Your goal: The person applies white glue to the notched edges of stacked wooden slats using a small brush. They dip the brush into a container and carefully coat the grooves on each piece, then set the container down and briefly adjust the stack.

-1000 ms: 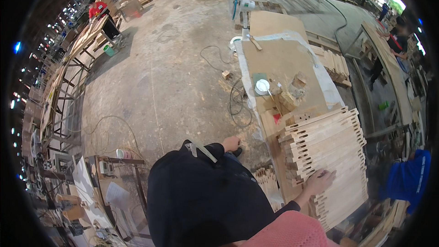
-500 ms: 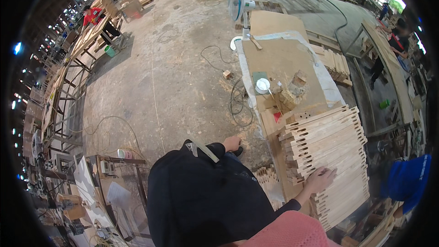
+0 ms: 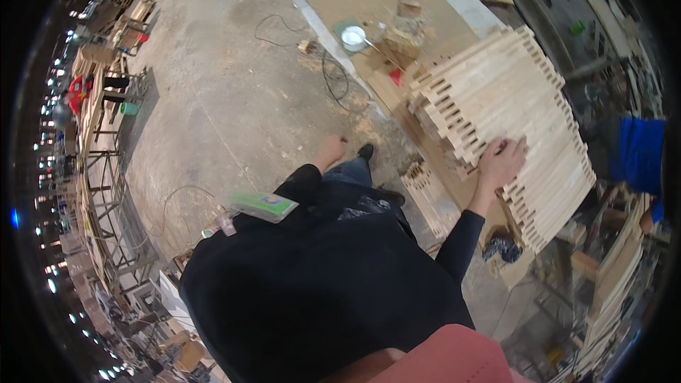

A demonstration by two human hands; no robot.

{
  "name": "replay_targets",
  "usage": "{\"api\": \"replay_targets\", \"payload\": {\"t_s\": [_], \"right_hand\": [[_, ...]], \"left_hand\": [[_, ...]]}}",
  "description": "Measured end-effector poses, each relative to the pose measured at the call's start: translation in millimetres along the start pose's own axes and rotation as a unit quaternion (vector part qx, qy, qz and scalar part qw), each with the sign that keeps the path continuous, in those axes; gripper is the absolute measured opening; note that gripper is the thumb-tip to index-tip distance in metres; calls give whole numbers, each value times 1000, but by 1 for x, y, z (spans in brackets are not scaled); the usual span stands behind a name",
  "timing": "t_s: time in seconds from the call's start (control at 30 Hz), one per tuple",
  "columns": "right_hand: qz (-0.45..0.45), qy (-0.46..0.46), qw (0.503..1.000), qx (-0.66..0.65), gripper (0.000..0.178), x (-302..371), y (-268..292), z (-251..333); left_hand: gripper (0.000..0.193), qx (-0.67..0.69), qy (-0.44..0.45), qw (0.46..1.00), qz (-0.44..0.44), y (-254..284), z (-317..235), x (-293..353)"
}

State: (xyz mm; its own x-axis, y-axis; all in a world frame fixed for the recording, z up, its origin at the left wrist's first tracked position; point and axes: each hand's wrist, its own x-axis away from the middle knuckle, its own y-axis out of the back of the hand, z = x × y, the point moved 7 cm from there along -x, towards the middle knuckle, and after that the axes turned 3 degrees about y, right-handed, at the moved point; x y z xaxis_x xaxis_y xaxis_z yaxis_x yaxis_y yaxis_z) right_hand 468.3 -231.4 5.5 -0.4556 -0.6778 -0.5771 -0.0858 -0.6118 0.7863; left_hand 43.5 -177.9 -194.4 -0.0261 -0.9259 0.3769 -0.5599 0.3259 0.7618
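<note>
Wooden slats (image 3: 512,103) with slotted ends lie flat, side by side, at the near end of a brown-topped bench (image 3: 454,25), to the person's right. Further pieces show beneath them along the left edge.

Right hand (image 3: 504,163): on the upper face of the slats, near their left ends, palm down. At least 1 finger is extended and others are bent; a dark spot shows between thumb and fingers, and whether anything is pinched there cannot be told.

Left hand (image 3: 331,150): well apart from the slats, low over the floor (image 3: 213,64), near a dark shoe (image 3: 366,151). Its fingers appear curled inward; whether they grip anything cannot be told.

Bench, beyond the slats: 1 red piece (image 3: 396,76), 1 white pot (image 3: 353,37) with a thin stick (image 3: 379,51) slanting from it, and 1 wood block (image 3: 409,6).

Floor: a smaller group of slotted pieces (image 3: 429,198) beside the bench; a dark cable (image 3: 333,81) in loops to its left.

Surroundings: a blue cloth (image 3: 640,152) at far right; at far left, 1 person in red (image 3: 75,94) near a green bucket (image 3: 128,108).
</note>
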Motion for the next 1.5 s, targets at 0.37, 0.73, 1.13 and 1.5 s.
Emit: {"api": "replay_targets", "payload": {"t_s": [0.37,0.73,1.13,1.5], "right_hand": [[37,-25,999,-8,20,-1,-4,-3],[63,-87,994,-19,16,-20,-3,-2],[145,-262,792,-533,15,-98,-84,210],[360,-670,331,-559,19,62,-317,301]], "left_hand": [[22,164,53,978,-118,87,1,-131],[31,36,-48,992,-114,184,-86,-331],[29,-29,-163,984,-64,164,-60,-435],[27,17,-85,992,-87,148,-24,-453]]}}
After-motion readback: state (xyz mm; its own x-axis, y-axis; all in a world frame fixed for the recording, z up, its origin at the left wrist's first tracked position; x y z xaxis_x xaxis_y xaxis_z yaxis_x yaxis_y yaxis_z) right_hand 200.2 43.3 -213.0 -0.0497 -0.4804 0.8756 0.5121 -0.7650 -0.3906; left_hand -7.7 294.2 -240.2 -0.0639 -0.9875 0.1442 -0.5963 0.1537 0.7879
